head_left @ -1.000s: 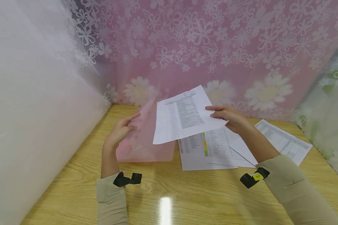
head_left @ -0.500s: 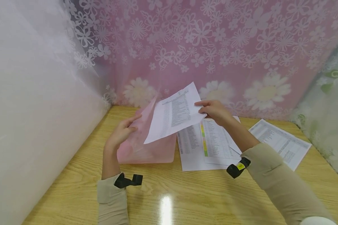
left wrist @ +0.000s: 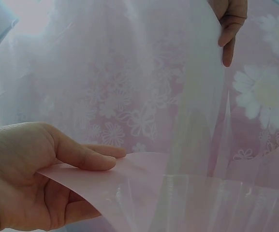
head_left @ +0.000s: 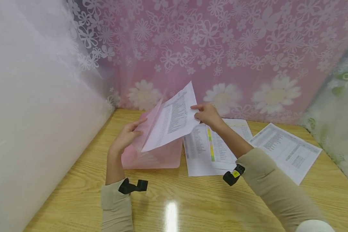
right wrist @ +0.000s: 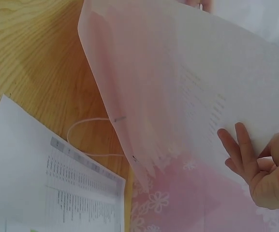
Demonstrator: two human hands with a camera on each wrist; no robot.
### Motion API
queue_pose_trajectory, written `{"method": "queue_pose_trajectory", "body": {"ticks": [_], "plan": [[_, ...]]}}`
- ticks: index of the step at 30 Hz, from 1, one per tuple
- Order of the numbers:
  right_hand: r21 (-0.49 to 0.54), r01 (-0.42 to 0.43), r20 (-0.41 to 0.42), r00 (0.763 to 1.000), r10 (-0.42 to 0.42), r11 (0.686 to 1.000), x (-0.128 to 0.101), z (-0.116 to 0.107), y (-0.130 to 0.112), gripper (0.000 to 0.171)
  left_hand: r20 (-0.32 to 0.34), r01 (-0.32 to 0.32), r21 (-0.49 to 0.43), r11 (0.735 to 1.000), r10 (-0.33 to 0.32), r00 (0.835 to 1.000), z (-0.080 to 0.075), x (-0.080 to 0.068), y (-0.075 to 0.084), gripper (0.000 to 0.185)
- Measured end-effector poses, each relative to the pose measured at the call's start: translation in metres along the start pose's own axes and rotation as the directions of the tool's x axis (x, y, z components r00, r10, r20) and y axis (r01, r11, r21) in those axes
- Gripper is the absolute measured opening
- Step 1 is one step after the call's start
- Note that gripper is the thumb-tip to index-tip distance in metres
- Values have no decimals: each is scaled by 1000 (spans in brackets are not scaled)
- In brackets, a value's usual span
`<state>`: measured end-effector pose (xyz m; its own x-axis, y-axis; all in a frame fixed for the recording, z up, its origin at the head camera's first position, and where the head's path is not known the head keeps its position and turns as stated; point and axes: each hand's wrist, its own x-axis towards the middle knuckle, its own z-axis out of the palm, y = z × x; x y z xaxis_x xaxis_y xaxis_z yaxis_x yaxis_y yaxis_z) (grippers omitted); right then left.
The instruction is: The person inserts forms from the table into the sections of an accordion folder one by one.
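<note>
A pink plastic file folder point(head_left: 158, 161) stands partly open at the left of the table. My left hand point(head_left: 123, 138) pinches its cover, thumb on one face and fingers behind in the left wrist view, where translucent sleeves point(left wrist: 192, 203) show inside. My right hand point(head_left: 210, 116) holds a printed sheet of paper point(head_left: 174, 120) by its right edge, thumb and fingers on either side. Tilted, the sheet slants over the folder, its left edge right beside the raised cover. How deep that edge sits among the sleeves I cannot tell.
Printed sheets point(head_left: 197, 164), one with a coloured strip, lie overlapping right of the folder. Another printed sheet point(head_left: 298, 161) lies farther right on the wooden table point(head_left: 197, 203). An elastic loop point(right wrist: 67, 137) hangs from the folder. Flowered pink curtain point(head_left: 174, 48) closes off the back.
My right hand has moved left with the sheet, bringing its left edge from over the folder's middle to beside the raised cover. The left hand has barely moved.
</note>
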<state>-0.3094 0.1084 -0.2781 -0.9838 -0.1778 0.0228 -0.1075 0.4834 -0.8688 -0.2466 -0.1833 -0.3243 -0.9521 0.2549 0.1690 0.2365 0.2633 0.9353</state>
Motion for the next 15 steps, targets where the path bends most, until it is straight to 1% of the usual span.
{"method": "queue_pose_trajectory", "body": {"ticks": [3, 6, 11, 15], "plan": [[7, 14, 0, 1000, -14, 1000, 0, 7, 0, 45, 3, -8, -7, 1000, 8, 1000, 1, 0, 1, 49], [44, 21, -2, 1000, -21, 999, 0, 15, 1, 45, 9, -14, -6, 1000, 14, 1000, 1, -1, 1, 50], [137, 31, -5, 1000, -30, 990, -1, 29, 1, 44, 9, -13, 9, 1000, 13, 1000, 0, -1, 2, 50], [206, 8, 2, 1000, -8, 979, 2, 39, 2, 44, 6, -15, 21, 1000, 14, 1000, -1, -1, 2, 50]]}}
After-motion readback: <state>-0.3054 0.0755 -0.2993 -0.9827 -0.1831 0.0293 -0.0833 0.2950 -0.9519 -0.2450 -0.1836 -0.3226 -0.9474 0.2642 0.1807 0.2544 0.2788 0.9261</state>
